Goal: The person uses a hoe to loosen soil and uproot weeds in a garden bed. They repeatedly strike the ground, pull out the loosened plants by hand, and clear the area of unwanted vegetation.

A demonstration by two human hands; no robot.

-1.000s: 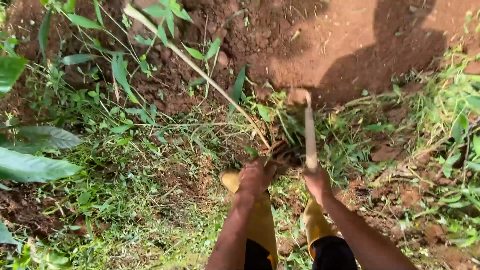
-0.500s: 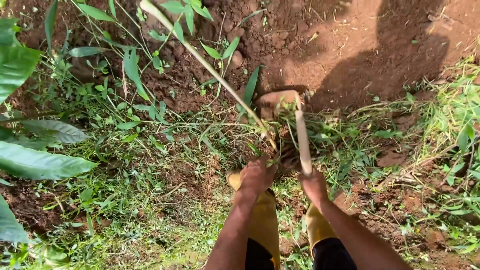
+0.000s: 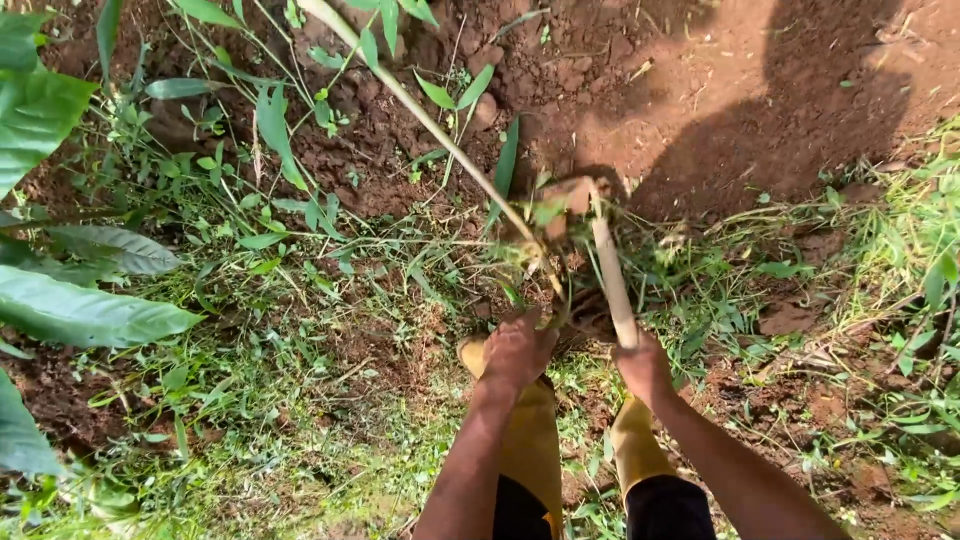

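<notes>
Both hands unmoved, left hand (image 3: pixel 515 350) clamped on stalk (image 3: pixel 440 135), right hand (image 3: pixel 643 365) gripping handle (image 3: pixel 611 275), now tilted left

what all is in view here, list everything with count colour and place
tool handle: one, pale wood, upright at centre, its head down among the weeds
long stalk: one, pale green, slanting from top centre down to the left hand
broad leaves: several, green, left edge
weeds and grass: many, green, across the middle
bare soil: reddish brown, top right, with a shadow on it
boots: two, yellow, bottom centre
left hand: at the stalk's base
right hand: gripping the handle
</notes>
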